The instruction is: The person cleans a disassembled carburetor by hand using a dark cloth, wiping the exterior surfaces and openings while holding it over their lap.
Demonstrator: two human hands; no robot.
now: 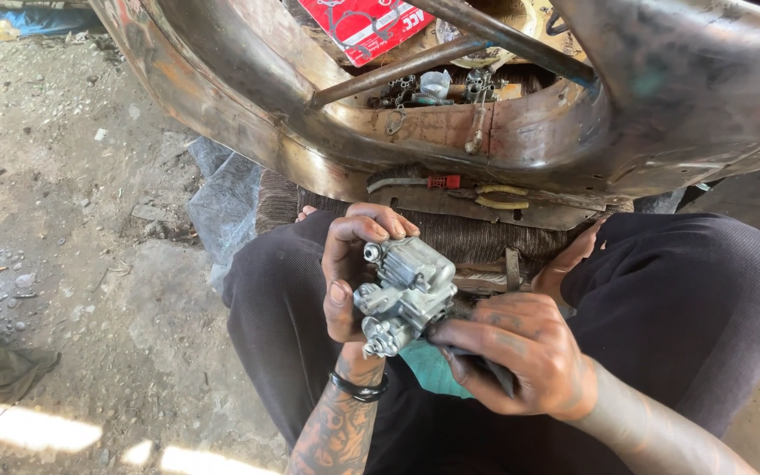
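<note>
- Head view: my left hand (pixel 354 264) is wrapped around a grey metal carburetor (pixel 405 290), holding it up over my lap, thumb on its near side.
- My right hand (pixel 521 352) is closed on a dark tool handle (pixel 485 369), just right of the carburetor and touching it.
- A teal cloth (pixel 428 369) lies below both hands.
- Beyond my hands, yellow-handled pliers (pixel 501 196) rest under a rusty metal frame (pixel 310 132).

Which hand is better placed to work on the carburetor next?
Likely the right hand: it grips a dark tool whose end meets the grey metal carburetor. The left hand is wrapped around the carburetor, holding it over the lap, so it is occupied.
</note>
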